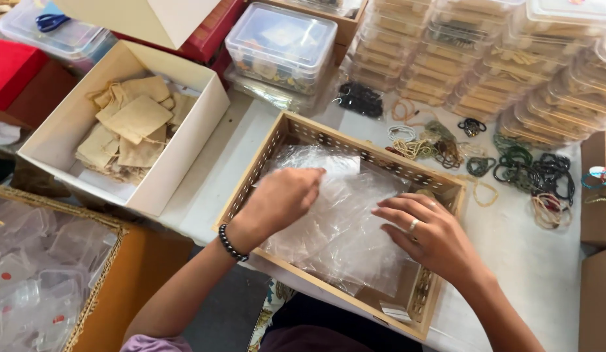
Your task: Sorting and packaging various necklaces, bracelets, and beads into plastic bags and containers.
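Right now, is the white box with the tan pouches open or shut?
Open: the white box has no lid on, and the tan cloth pouches lie exposed inside.

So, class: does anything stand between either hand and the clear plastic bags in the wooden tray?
Nothing visible does. The left hand and the right hand both rest directly on the clear plastic bags inside the wooden tray.

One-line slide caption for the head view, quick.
Both hands, left hand and right hand, rest on clear plastic bags in a wooden tray, bead bracelets alongside.
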